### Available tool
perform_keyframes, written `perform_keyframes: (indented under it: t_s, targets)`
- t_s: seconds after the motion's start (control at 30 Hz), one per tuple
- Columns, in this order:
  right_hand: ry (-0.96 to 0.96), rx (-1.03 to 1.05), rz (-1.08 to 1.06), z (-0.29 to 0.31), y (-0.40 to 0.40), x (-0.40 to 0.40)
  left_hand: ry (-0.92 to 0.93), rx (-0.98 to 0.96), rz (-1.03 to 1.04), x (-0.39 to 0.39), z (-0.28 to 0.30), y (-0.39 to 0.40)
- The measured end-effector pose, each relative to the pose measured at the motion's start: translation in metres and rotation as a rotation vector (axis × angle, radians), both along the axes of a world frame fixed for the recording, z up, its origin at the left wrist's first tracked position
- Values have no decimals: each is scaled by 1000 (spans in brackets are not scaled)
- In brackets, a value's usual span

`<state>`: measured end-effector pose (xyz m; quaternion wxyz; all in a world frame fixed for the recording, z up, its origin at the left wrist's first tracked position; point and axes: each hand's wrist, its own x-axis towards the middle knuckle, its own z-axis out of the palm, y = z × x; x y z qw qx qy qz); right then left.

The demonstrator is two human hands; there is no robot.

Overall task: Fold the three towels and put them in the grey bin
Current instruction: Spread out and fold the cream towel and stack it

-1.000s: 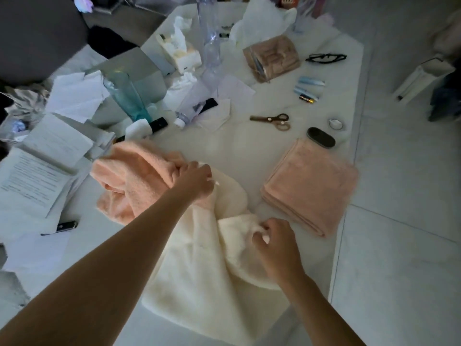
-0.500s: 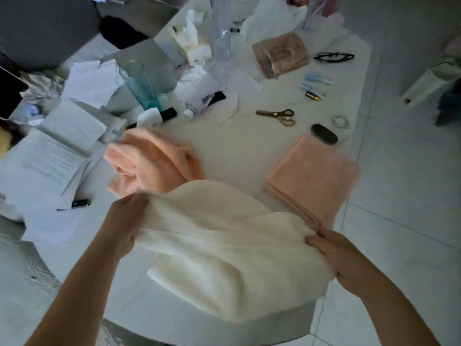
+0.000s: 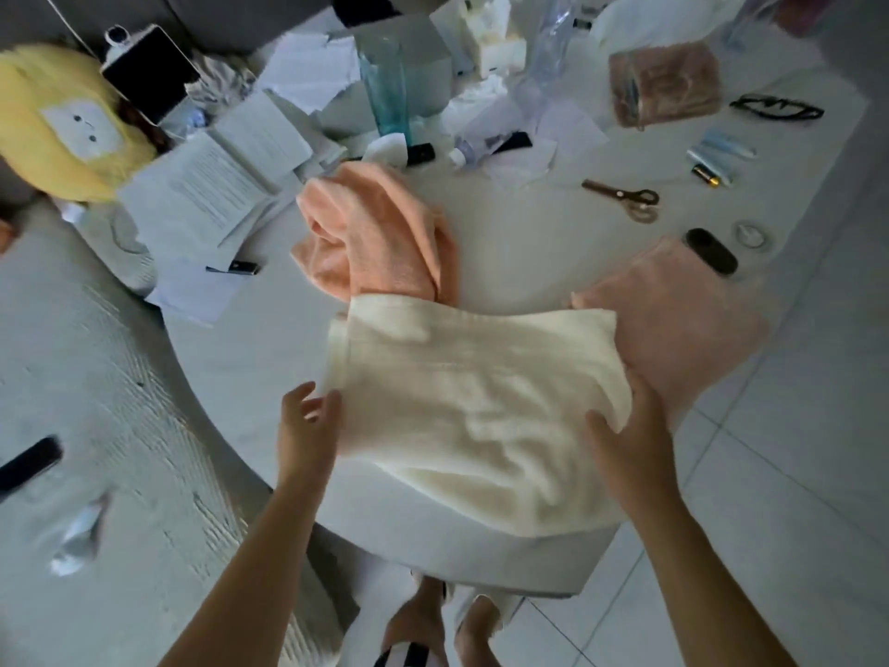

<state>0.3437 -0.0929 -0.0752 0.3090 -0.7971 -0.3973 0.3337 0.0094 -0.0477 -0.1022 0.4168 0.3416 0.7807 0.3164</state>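
1. Cream towel (image 3: 476, 416) spread flat on the near part of the white table (image 3: 519, 243), near edge hanging just over the table rim, far-right corner overlapping the folded pink towel (image 3: 692, 329).
2. Left hand (image 3: 308, 426) at the cream towel's left edge, fingers apart and loosely curled, thumb touching the fabric; no firm grasp visible.
3. Right hand (image 3: 625, 440) on the towel's right edge, thumb pressed on top, remaining fingers tucked behind the fabric, clamped on that edge.
4. Orange towel (image 3: 380, 238) crumpled just beyond the cream one, touching its far edge.
5. Farther out: scissors (image 3: 625, 197), black glasses (image 3: 777, 109), papers (image 3: 211, 185) at left, yellow plush (image 3: 57, 122) at far left.
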Motion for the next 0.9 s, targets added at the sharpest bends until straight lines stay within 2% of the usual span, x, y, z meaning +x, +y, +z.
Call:
perform_keyframes:
  t_s: [0.1,0.27,0.37,0.6,0.7,0.8,0.9]
  targets:
    - [21,-12,-46,-11,-45,7,-60,-15,-119,-1,-8,-46]
    - [196,-213,-115,-34,-88,22,-177,-101,-207,-9,-22,-77]
    - [236,-205,-111,-39,-94,25,-141,-103,-215,1,-23,-75]
    - [393,-24,-89,-23,-92,19,11,67,-201,14,-7,-43]
    - [639,-3,-167,-16,-93,18,178,120,-340,1,1,-40]
    - [703,38,-215,-6,-92,23,124,317,-330,-21,27,-41]
    - [631,139,-304,0,-95,32,61,388,-263,-43,40,-51]
